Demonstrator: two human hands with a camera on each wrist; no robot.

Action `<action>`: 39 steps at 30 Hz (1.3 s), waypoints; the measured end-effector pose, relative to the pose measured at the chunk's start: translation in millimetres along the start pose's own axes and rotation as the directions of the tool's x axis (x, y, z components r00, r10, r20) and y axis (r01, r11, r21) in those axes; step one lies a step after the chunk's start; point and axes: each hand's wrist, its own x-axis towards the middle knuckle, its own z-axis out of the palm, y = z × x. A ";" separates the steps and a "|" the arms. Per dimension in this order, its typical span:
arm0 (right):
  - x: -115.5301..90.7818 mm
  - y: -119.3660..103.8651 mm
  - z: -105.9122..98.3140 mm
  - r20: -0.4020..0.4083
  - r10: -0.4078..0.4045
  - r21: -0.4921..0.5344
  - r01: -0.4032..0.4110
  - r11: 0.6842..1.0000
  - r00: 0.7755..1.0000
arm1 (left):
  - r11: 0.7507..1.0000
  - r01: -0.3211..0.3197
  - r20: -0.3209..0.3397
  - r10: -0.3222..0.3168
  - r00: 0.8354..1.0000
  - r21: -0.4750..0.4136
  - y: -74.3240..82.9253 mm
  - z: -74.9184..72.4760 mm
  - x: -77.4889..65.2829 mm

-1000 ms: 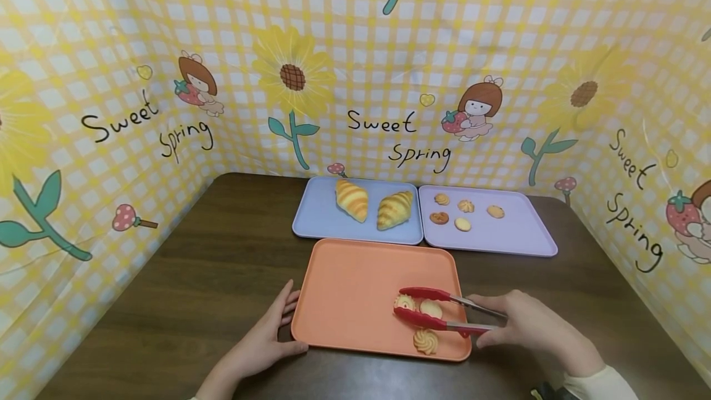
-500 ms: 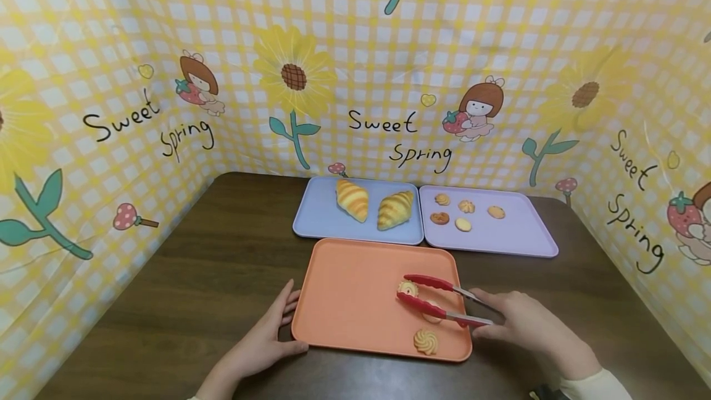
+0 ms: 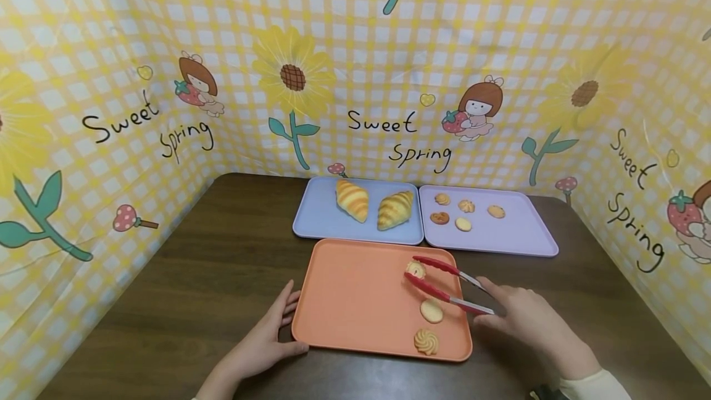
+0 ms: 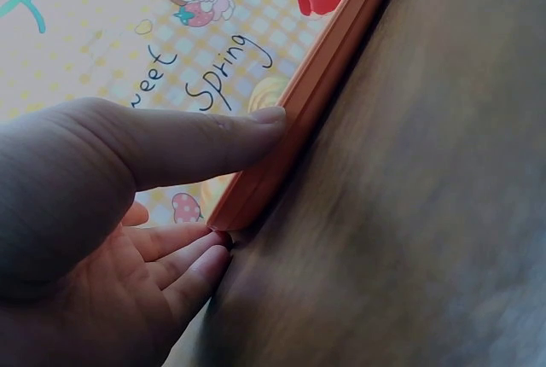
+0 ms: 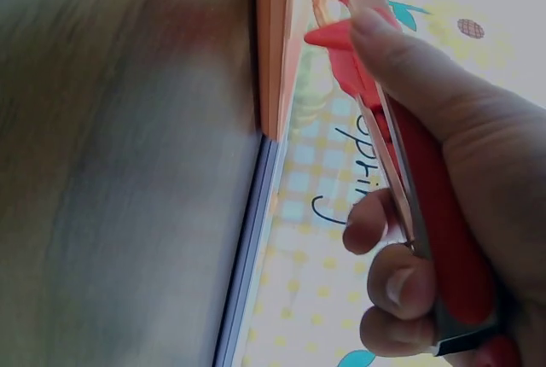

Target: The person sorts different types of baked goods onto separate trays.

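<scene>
My right hand grips tongs with red tips and metal arms; the right wrist view shows fingers curled round the red handle. Between the tong tips is a round ridged cookie with a small red centre, in the upper right part of the orange tray. A smooth pale cookie and a swirled cookie lie below it on the tray. My left hand touches the tray's near left corner, thumb on the near rim and fairly straight fingers along the left side.
Behind, a blue tray bears two croissants. Beside it on the right, a lilac tray carries several small cookies. All three trays stand on a dark wooden table, with a yellow checked cloth around its far sides.
The tongs have moved away from me and slightly right, and the ridged cookie has shifted with their tips. The smooth pale cookie is now uncovered. My left hand stays in place.
</scene>
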 end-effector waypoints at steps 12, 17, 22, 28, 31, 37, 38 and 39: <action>1.3 4.4 4.5 -0.152 0.052 -0.072 -0.064 0.995 0.987 | 1.000 0.017 0.015 -0.017 1.000 -0.008 1.0 -1.4 1.2; 3.4 10.9 5.7 -0.184 0.095 -0.071 -0.110 0.991 0.978 | 1.000 0.026 0.022 -0.026 0.999 -0.009 1.5 -2.2 1.9; 3.8 19.0 5.6 -0.224 0.123 -0.066 -0.141 0.988 0.967 | 1.000 0.012 0.014 -0.012 1.000 -0.003 1.9 -1.3 0.7; 7.0 27.8 2.8 -0.243 0.161 -0.068 -0.182 0.981 0.957 | 1.000 0.021 0.014 -0.021 1.000 -0.002 2.5 -1.6 0.5; 8.8 32.1 1.7 -0.250 0.172 -0.071 -0.195 0.978 0.953 | 1.000 0.027 0.018 -0.027 0.999 -0.006 3.2 -2.2 1.0; 10.4 41.6 0.4 -0.271 0.179 -0.080 -0.207 0.975 0.946 | 1.000 0.023 0.024 -0.023 0.999 -0.006 3.3 -2.2 0.9; 10.5 42.9 0.2 -0.269 0.184 -0.080 -0.212 0.974 0.945 | 1.000 0.021 0.024 -0.021 0.999 -0.006 3.3 -2.2 0.8; 10.4 44.1 -0.3 -0.270 0.186 -0.081 -0.215 0.973 0.945 | 1.000 0.021 0.024 -0.021 1.000 -0.006 3.3 -2.2 0.7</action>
